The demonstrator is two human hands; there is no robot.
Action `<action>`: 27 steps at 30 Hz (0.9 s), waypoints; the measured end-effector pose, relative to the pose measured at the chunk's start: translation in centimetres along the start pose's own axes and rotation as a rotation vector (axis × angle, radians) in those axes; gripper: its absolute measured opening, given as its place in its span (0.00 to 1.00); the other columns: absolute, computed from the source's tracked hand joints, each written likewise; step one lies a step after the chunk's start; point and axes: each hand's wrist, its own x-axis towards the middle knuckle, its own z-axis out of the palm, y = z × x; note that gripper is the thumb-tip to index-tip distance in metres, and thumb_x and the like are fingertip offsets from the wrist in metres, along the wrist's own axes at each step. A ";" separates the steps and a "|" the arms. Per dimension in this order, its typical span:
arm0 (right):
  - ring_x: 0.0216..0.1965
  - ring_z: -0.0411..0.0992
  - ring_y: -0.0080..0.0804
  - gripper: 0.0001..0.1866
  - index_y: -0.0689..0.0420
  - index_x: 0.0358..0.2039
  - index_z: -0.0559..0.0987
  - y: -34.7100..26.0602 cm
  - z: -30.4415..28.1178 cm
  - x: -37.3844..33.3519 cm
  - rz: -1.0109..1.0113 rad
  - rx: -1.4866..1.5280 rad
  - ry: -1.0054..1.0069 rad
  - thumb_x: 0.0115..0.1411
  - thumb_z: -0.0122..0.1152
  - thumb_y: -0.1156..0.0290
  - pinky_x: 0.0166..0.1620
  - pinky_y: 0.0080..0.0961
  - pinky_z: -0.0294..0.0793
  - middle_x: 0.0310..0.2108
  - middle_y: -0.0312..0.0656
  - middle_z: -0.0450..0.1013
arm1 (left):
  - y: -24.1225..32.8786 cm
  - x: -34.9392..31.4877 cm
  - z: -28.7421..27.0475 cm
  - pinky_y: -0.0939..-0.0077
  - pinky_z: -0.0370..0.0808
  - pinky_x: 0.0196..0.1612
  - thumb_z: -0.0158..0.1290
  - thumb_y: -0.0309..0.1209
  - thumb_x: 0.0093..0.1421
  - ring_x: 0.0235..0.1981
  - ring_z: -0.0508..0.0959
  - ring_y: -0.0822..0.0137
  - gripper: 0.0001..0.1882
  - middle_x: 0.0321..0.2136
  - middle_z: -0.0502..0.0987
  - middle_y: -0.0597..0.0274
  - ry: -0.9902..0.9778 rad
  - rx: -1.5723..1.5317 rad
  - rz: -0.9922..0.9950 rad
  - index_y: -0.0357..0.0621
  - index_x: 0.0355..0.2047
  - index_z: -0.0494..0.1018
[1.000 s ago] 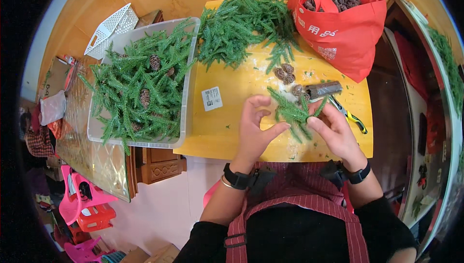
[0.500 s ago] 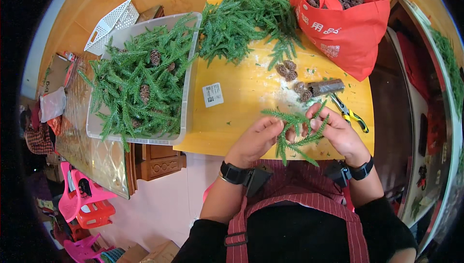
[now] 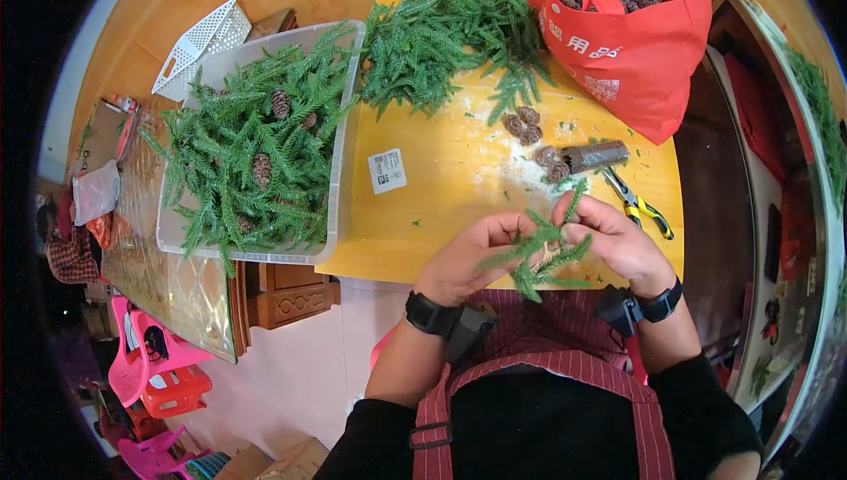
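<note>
Between my two hands, over the near edge of the yellow tabletop, is a green artificial pine sprig (image 3: 540, 255). My left hand (image 3: 481, 251) is closed on its left side, the fingertips partly hidden by needles. At its upper right, my right hand (image 3: 618, 242) pinches a stem between thumb and fingers. Just beyond the hands lie a roll of dark brown strip or wire (image 3: 596, 156), with loose pine cones (image 3: 553, 164) at its left end. Pliers with yellow-black handles (image 3: 637, 205) rest right of my right hand.
A clear plastic bin (image 3: 339, 189) of pine sprigs with cones stands left. More green sprigs (image 3: 441, 39) are heaped at the back. A red bag (image 3: 635, 56) of pine cones stands back right. A white label card (image 3: 387, 170) and white powder (image 3: 520, 167) lie on the yellow tabletop (image 3: 415, 233).
The sprig has turned and its branches are drawn closer together between my hands. My left hand has shifted slightly right; my right hand still pinches the upper stem.
</note>
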 end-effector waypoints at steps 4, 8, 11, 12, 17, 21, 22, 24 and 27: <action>0.38 0.62 0.17 0.07 0.58 0.35 0.69 -0.3 -0.1 -0.3 0.000 0.003 0.011 0.58 0.52 0.70 0.42 0.18 0.61 0.34 0.32 0.65 | 0.9 -0.2 0.9 0.84 0.66 0.39 0.52 0.21 0.50 0.34 0.71 0.76 0.11 0.34 0.71 0.65 0.123 0.206 -0.052 0.36 0.36 0.68; 0.34 0.60 0.17 0.06 0.59 0.33 0.68 -0.6 -0.5 -0.7 -0.023 -0.095 -0.033 0.57 0.53 0.72 0.39 0.17 0.61 0.30 0.31 0.63 | 1.4 -0.6 0.9 0.84 0.66 0.42 0.50 0.20 0.49 0.37 0.71 0.75 0.12 0.36 0.72 0.65 0.087 0.292 -0.076 0.36 0.37 0.69; 0.31 0.57 0.16 0.06 0.60 0.31 0.67 -0.8 -0.3 -0.9 -0.077 -0.168 -0.062 0.58 0.53 0.72 0.34 0.16 0.60 0.27 0.30 0.62 | 1.7 -0.6 1.1 0.84 0.66 0.42 0.52 0.22 0.49 0.37 0.71 0.75 0.13 0.36 0.72 0.65 0.116 0.220 -0.107 0.37 0.37 0.69; 0.30 0.57 0.17 0.07 0.60 0.31 0.67 -0.8 -0.3 -0.9 -0.110 -0.197 -0.082 0.57 0.54 0.72 0.34 0.16 0.59 0.27 0.31 0.61 | 1.7 -0.6 1.3 0.84 0.66 0.41 0.53 0.23 0.49 0.36 0.71 0.75 0.14 0.35 0.72 0.66 0.108 0.201 -0.103 0.37 0.38 0.69; 0.32 0.62 0.17 0.08 0.59 0.30 0.67 -1.0 -0.1 -1.2 -0.118 -0.244 -0.017 0.54 0.58 0.74 0.35 0.16 0.62 0.28 0.33 0.64 | 1.1 -0.4 1.4 0.85 0.68 0.37 0.54 0.23 0.50 0.32 0.72 0.76 0.14 0.31 0.73 0.67 0.028 0.328 -0.187 0.37 0.38 0.69; 0.33 0.64 0.18 0.11 0.56 0.27 0.65 -0.7 -0.5 -1.9 -0.047 -0.117 0.107 0.51 0.60 0.76 0.37 0.17 0.64 0.30 0.35 0.67 | 0.7 0.0 2.5 0.86 0.68 0.35 0.55 0.21 0.49 0.31 0.72 0.79 0.13 0.31 0.74 0.67 0.172 0.303 -0.157 0.38 0.37 0.69; 0.33 0.64 0.18 0.11 0.56 0.27 0.65 -0.7 -0.5 -2.1 -0.051 -0.114 0.111 0.51 0.60 0.76 0.37 0.17 0.64 0.30 0.35 0.67 | 0.7 0.1 2.8 0.86 0.69 0.35 0.54 0.20 0.49 0.31 0.72 0.79 0.13 0.31 0.74 0.67 0.196 0.336 -0.137 0.39 0.37 0.69; 0.33 0.64 0.19 0.11 0.56 0.28 0.65 -0.4 -0.8 -2.7 -0.062 -0.036 0.143 0.51 0.60 0.76 0.37 0.17 0.64 0.30 0.35 0.68 | 0.5 0.6 3.5 0.86 0.69 0.35 0.54 0.19 0.49 0.31 0.72 0.80 0.14 0.31 0.74 0.67 0.192 0.353 -0.114 0.39 0.38 0.69; 0.35 0.64 0.20 0.10 0.56 0.29 0.65 0.0 -1.5 -3.4 -0.129 -0.055 0.171 0.52 0.59 0.75 0.38 0.17 0.64 0.32 0.37 0.68 | 0.4 1.1 4.5 0.87 0.68 0.35 0.53 0.19 0.50 0.31 0.71 0.80 0.15 0.31 0.73 0.68 0.187 0.405 -0.085 0.39 0.40 0.69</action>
